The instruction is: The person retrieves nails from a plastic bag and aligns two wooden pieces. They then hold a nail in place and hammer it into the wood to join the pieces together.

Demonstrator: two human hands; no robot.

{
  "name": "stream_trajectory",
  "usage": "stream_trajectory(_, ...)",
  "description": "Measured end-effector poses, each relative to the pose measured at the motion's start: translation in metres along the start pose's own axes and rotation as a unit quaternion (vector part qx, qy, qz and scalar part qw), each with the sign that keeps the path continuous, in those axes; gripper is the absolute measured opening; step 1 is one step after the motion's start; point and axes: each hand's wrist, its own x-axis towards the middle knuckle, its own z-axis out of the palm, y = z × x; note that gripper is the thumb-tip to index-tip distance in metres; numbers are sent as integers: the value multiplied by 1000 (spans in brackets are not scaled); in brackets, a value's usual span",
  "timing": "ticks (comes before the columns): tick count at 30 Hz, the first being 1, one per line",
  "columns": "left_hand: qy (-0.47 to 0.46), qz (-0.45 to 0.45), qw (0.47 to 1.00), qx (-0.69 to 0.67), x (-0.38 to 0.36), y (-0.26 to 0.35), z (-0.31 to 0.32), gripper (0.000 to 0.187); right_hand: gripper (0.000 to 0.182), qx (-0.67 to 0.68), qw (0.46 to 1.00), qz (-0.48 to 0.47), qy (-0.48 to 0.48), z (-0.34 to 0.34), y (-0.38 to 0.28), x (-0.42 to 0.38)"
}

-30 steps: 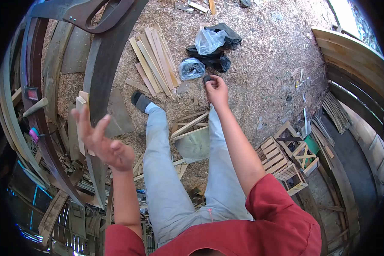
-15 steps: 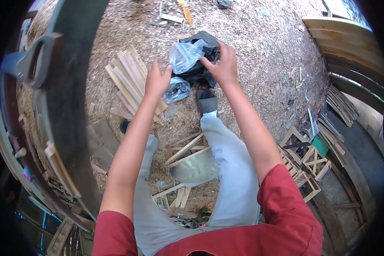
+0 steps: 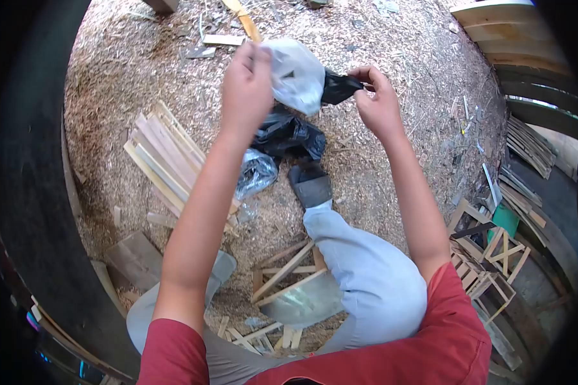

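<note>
The left hand's (image 3: 247, 86) grip seems clamped on a whitish plastic bag (image 3: 298, 76); the right hand's (image 3: 380, 106) pinches black plastic (image 3: 340, 88). Apparently mid-lift, this calls for firm grips.

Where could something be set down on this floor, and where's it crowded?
Mostly free: shavings-strewn ground between the right hand and curved boards; also between slat bundle and dark board. Crowded: black bag beside the shoe; wooden frames at right.
</note>
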Motion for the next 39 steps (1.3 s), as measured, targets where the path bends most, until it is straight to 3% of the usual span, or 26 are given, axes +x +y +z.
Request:
stream_trajectory(3,-60,36,997,23,-32,-1,21,28,46,201,979,27,-29,12,-37,-18)
stream_trajectory(4,-58,49,997,22,-41,-3,24,28,56,121,992,-23,-35,16,-52,-24)
stream_trajectory(5,-57,64,996,23,-46,-5,27,29,50,12,997,-74,-29,23,-57,-23)
stream_trajectory(7,-47,102,994,3,-50,-17,24,31,32,-15,996,-6,-90,24,-51,-9)
stream_trajectory(9,-40,57,990,124,-53,-19,15,35,16,156,984,38,-79,29,-39,8)
stream_trajectory(10,-55,49,978,194,-55,-15,11,40,11,208,968,98,-101,24,-40,11)
stream_trajectory(11,-53,61,977,195,-55,-20,9,40,11,210,969,87,-97,27,-42,9)
stream_trajectory(13,-57,24,986,153,-52,-53,9,40,13,436,877,200,-21,41,-58,0)
stream_trajectory(14,-43,89,978,181,-47,-74,8,34,17,459,856,238,-10,50,-57,2)
stream_trajectory(17,-72,-18,994,-78,-55,-95,19,20,17,547,775,315,-35,73,-6,-2)
stream_trajectory(18,-72,-24,994,-79,-61,-100,20,20,17,545,774,321,-35,73,-2,-10)
stream_trajectory(20,-84,18,995,55,-62,-110,16,13,18,433,860,270,24,74,4,-19)
stream_trajectory(21,-86,23,994,60,-60,-107,12,13,18,439,858,266,24,69,7,-19)
stream_trajectory(22,-62,-42,997,-38,-58,-100,8,12,20,297,940,161,-43,59,10,-17)
stream_trajectory(23,-35,-109,984,-137,-56,-92,4,11,26,140,983,52,-110,49,12,-15)
stream_trajectory(24,-35,-93,978,-183,-54,-89,2,13,37,103,983,-12,-153,40,5,-16)
stream_trajectory(25,-46,-100,978,-179,-56,-76,1,15,37,100,982,-11,-160,32,-9,-18)
stream_trajectory(27,-83,-43,986,-136,-53,-45,4,17,42,36,940,-335,-57,27,-31,-24)
stream_trajectory(28,-81,-43,987,-133,-46,-31,4,17,36,5,928,-370,-33,35,-34,-14)
stream_trajectory(30,-183,36,983,-7,-31,-7,3,18,31,-55,942,-329,-46,37,-35,10)
stream_trajectory(31,-182,36,983,-7,-30,3,0,18,27,-120,947,-290,-61,34,-39,18)
stream_trajectory(33,-112,78,990,29,-23,18,-14,31,28,-140,932,-334,-9,31,-45,22)
stream_trajectory(34,-82,77,994,-2,-12,2,-30,47,27,-102,940,-325,18,30,-47,19)
stream_trajectory(35,-85,78,993,0,-7,-20,-26,47,27,-65,946,-314,46,29,-49,15)
stream_trajectory(37,74,44,981,172,-2,-71,-25,76,26,-20,953,-298,55,21,-58,6)
stream_trajectory(39,10,-16,985,169,-11,-104,-20,101,25,23,957,-281,61,15,-63,8)
